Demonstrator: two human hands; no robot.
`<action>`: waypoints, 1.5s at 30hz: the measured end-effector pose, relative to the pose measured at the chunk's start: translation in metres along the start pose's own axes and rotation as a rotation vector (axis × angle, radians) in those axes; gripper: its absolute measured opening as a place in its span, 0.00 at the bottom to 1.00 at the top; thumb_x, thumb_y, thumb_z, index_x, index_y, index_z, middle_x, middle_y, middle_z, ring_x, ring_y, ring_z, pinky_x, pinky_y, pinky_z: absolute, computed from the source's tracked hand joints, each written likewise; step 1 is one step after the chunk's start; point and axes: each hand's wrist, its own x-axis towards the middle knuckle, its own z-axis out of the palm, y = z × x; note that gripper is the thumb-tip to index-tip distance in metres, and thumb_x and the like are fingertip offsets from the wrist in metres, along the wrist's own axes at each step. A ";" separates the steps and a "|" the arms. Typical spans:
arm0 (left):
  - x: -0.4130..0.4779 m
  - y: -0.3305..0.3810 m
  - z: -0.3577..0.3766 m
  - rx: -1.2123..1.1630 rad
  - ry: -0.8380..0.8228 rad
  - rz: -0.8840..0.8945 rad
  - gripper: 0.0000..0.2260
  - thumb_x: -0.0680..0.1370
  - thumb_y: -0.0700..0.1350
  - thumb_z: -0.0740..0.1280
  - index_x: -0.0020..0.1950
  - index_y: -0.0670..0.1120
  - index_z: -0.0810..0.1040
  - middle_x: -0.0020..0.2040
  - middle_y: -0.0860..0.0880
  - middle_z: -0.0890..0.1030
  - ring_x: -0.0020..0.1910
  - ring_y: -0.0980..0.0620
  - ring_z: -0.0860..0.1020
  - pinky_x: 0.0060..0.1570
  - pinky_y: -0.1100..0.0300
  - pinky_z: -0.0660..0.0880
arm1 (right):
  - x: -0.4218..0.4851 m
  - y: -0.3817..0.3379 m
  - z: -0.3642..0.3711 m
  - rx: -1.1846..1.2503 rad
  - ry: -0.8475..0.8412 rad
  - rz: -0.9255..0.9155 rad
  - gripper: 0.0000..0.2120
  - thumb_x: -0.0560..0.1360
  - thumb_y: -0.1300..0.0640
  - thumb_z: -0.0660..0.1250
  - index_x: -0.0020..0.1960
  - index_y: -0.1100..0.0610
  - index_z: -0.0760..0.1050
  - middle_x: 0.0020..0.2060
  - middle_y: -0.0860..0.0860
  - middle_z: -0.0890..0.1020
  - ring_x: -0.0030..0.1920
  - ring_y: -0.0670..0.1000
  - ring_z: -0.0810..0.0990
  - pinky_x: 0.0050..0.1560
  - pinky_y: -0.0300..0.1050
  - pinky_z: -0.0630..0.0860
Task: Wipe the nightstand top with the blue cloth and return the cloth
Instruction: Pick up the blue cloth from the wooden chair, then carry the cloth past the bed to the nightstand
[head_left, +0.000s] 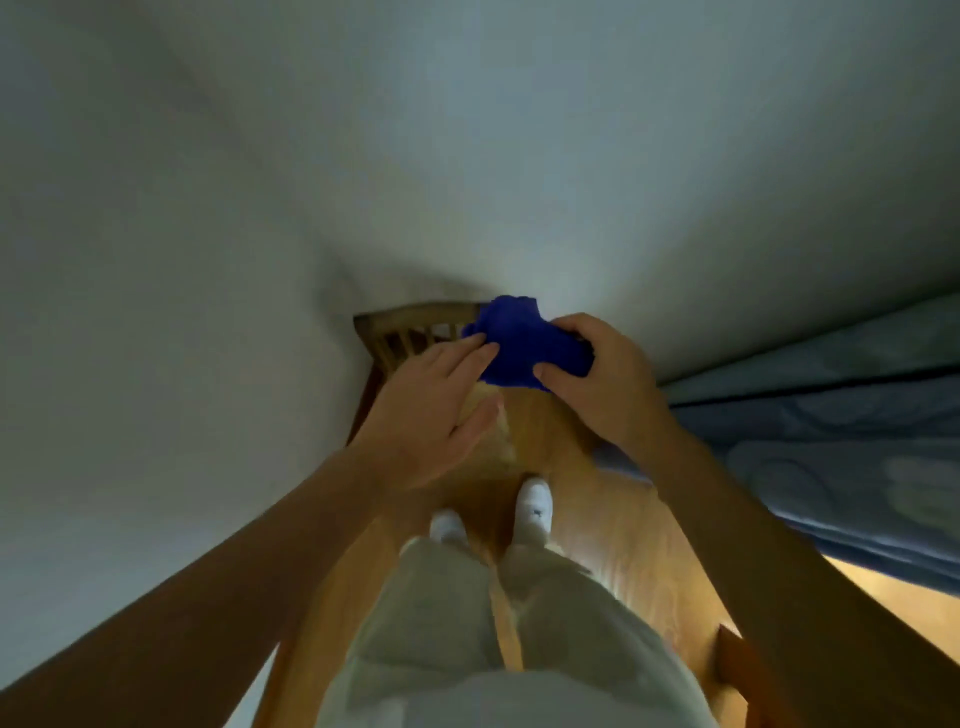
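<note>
The blue cloth (519, 345) is off any surface, bunched in the air at 12 o'clock from the person's body, about chest-forward, between both hands. The right hand (602, 384) grips it from the 3 o'clock side, with fingers curled over the top and the thumb tucked under, so this hand carries the weight. The left hand (431, 415) comes in from 9 o'clock with fingers nearly straight, their tips touching the cloth's edge. It seems to be steadying or gathering the loose folds rather than holding them. My guess is that the cloth is being wadded into a pad that fits the palm, which would make wiping easier.

The person stands on a wooden floor (623, 519) in white shoes (532, 512), facing a pale wall (208, 208). Just behind the cloth, toward 11 o'clock, a slatted wooden frame (410, 325) stands against the wall. I cannot tell whether it is a chair back or part of the nightstand. A bed (831, 415) with blue bedding runs along the 3 o'clock side.

No counter top shows plainly, so I cannot judge whether wiping is ahead or already done.
</note>
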 end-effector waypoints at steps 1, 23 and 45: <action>0.004 0.018 -0.019 -0.007 0.060 0.030 0.25 0.83 0.57 0.55 0.75 0.43 0.69 0.73 0.44 0.73 0.70 0.46 0.71 0.68 0.48 0.70 | -0.008 -0.021 -0.021 0.003 0.051 -0.026 0.18 0.75 0.53 0.74 0.63 0.51 0.76 0.53 0.44 0.80 0.51 0.45 0.78 0.51 0.37 0.76; -0.058 0.182 -0.133 -0.130 0.015 0.740 0.28 0.82 0.64 0.50 0.78 0.51 0.63 0.75 0.54 0.69 0.71 0.62 0.65 0.68 0.66 0.61 | -0.266 -0.163 -0.109 -0.004 0.753 0.154 0.19 0.75 0.49 0.72 0.65 0.47 0.75 0.51 0.38 0.79 0.50 0.39 0.79 0.50 0.37 0.78; -0.157 0.483 0.068 -0.020 -0.273 1.313 0.24 0.82 0.57 0.57 0.74 0.46 0.71 0.73 0.48 0.73 0.69 0.54 0.71 0.68 0.53 0.70 | -0.600 0.025 -0.168 0.085 1.232 0.522 0.21 0.69 0.49 0.72 0.61 0.50 0.79 0.48 0.44 0.83 0.47 0.42 0.80 0.48 0.36 0.74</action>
